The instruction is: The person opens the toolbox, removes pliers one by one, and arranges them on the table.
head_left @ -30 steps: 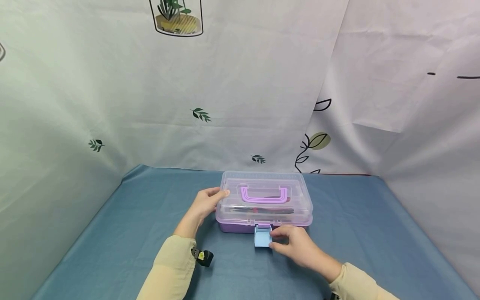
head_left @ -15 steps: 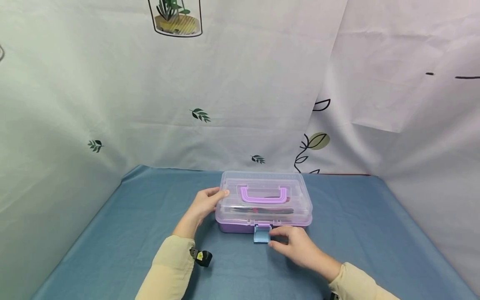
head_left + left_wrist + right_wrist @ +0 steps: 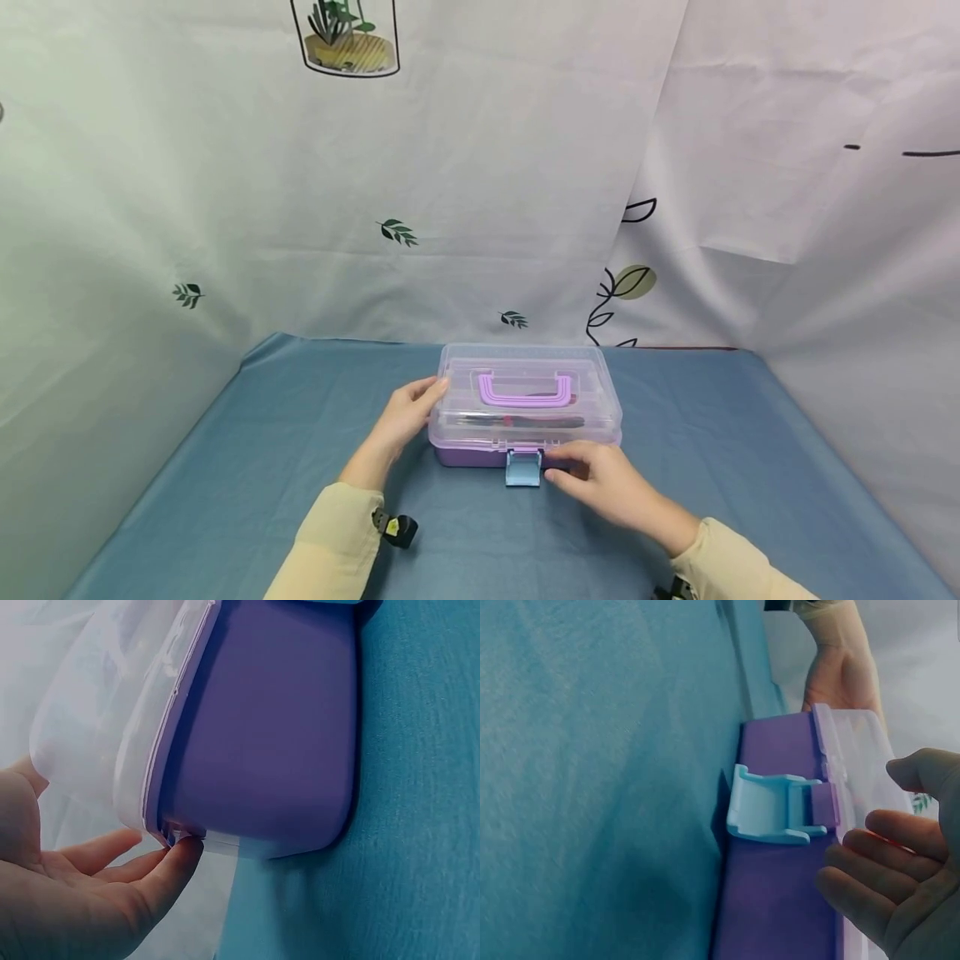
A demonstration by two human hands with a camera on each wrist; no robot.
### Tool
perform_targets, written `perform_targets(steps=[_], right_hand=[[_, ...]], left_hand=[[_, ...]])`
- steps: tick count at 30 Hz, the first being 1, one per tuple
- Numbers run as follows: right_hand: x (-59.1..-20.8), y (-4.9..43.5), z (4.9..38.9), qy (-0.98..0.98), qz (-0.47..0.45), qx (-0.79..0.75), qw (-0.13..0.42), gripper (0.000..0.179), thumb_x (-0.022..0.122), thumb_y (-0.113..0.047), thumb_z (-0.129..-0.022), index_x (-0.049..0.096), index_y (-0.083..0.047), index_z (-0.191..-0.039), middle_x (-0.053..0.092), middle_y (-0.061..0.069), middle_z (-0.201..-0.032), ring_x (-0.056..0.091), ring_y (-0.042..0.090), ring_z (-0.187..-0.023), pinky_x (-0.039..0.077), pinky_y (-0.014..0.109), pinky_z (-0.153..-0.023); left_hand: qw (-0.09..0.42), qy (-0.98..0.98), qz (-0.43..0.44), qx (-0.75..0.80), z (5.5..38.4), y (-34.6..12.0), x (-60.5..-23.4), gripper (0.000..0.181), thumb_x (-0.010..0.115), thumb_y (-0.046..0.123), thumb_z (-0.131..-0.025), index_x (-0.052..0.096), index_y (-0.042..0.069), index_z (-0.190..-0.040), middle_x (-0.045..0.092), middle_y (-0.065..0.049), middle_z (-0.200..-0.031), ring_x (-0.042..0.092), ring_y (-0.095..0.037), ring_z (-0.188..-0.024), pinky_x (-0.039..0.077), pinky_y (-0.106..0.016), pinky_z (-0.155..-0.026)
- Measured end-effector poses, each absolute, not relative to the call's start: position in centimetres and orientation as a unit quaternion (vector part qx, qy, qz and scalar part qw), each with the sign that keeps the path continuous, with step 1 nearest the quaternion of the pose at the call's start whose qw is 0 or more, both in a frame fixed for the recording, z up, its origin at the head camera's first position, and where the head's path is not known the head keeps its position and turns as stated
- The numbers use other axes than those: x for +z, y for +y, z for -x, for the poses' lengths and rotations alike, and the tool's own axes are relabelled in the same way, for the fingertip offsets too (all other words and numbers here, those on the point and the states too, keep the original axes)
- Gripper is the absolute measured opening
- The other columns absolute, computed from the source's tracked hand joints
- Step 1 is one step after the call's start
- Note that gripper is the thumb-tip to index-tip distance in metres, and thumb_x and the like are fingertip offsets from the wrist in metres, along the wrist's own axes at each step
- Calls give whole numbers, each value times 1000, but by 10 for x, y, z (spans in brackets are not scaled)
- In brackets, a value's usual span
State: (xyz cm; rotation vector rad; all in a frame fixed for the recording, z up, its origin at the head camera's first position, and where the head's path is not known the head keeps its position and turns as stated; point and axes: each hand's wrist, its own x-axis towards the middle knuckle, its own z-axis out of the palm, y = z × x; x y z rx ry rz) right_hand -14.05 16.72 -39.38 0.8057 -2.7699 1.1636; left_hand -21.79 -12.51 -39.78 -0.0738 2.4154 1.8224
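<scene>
A plastic storage box [image 3: 465, 457] with a purple base stands on the cloth, its clear lid [image 3: 457, 421] down and a lilac carry handle [image 3: 525, 402] lying on top. A light blue latch [image 3: 522, 471] hangs unfastened from the lid's front edge, also plain in the right wrist view as a latch [image 3: 769, 806]. My left hand [image 3: 401, 421] rests against the box's left end, thumb by the lid and fingertips at the rim. Just right of the latch is my right hand [image 3: 603, 483]; its loosely bent fingers [image 3: 870, 877] hold nothing and overlap the lid's edge in the wrist view.
Long dark tools [image 3: 540, 422] with a red part show through the lid. Blue cloth [image 3: 315, 400] covers the table. A white curtain [image 3: 480, 167] with printed leaves closes off the back and sides. Each wrist wears a black strap [image 3: 397, 529].
The right hand has come off the latch, moving slightly right and up. The latch has swung back toward the box front. My left thumb has slid a little outward at the lid's edge.
</scene>
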Motion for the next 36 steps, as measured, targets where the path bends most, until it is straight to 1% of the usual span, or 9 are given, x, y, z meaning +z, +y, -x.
perform_targets(steps=[4, 10, 14, 17, 21, 24, 28, 31, 36], right_hand=[[-386, 171, 141, -889, -276, 362, 54, 27, 67, -26, -88, 71, -5, -106, 71, 6, -104, 67, 19, -94, 60, 31, -72], [-378, 180, 145, -875, -300, 340, 168, 20, 74, -12, -80, 72, -6, -99, 72, 4, -97, 67, 13, -83, 59, 25, -66], [-374, 189, 150, -855, -320, 320, 251, 26, 78, -4, -72, 71, -4, -97, 71, 4, -94, 67, 15, -74, 58, 23, -60], [-372, 195, 153, -849, -325, 286, 304, 34, 80, -4, -67, 70, -4, -99, 70, 4, -94, 64, 16, -73, 57, 23, -59], [-374, 203, 157, -851, -320, 253, 332, 44, 82, -11, -65, 68, -3, -106, 68, 6, -101, 61, 17, -82, 54, 22, -62], [-377, 208, 158, -864, -303, 245, 320, 54, 84, -16, -65, 64, -2, -113, 65, 9, -110, 58, 22, -97, 53, 30, -75], [-383, 213, 159, -890, -264, 258, 266, 73, 85, -21, -64, 54, 1, -126, 55, 17, -127, 50, 33, -117, 45, 49, -94], [-387, 217, 160, -908, -229, 280, 209, 88, 85, -24, -67, 41, 3, -138, 43, 23, -139, 43, 39, -125, 41, 59, -99], [-394, 222, 164, -929, -179, 303, 115, 107, 82, -35, -71, 19, -1, -149, 28, 28, -149, 33, 45, -133, 36, 63, -103]], left_hand=[[43, 799, 12, 599, 215, -125, -396, 71, 56, 50, -91, 41, 0, -140, 46, -21, -141, 46, -33, -129, 46, -48, -103], [32, 823, -31, 566, 208, -128, -393, 70, 60, 43, -90, 37, 3, -143, 43, -21, -143, 41, -35, -133, 40, -51, -108], [32, 833, -75, 547, 204, -129, -392, 81, 69, 38, -85, 30, 4, -147, 37, -20, -148, 35, -35, -137, 35, -53, -111], [28, 845, -104, 524, 201, -130, -391, 92, 75, 36, -79, 24, 4, -149, 33, -20, -151, 32, -36, -139, 34, -54, -111], [27, 866, -125, 483, 197, -132, -393, 107, 81, 37, -72, 17, 2, -150, 28, -19, -153, 30, -37, -139, 35, -54, -110], [24, 876, -135, 463, 195, -133, -395, 112, 83, 37, -69, 15, 1, -150, 27, -18, -154, 30, -36, -139, 33, -54, -112], [20, 880, -149, 451, 193, -133, -397, 113, 84, 35, -68, 15, 1, -150, 27, -18, -153, 30, -36, -139, 31, -55, -112], [19, 884, -154, 442, 193, -133, -397, 112, 84, 34, -68, 14, 2, -151, 28, -18, -153, 29, -35, -139, 31, -55, -112], [27, 890, -150, 429, 191, -134, -397, 111, 84, 30, -69, 14, 2, -151, 27, -19, -154, 28, -35, -140, 31, -55, -112]])
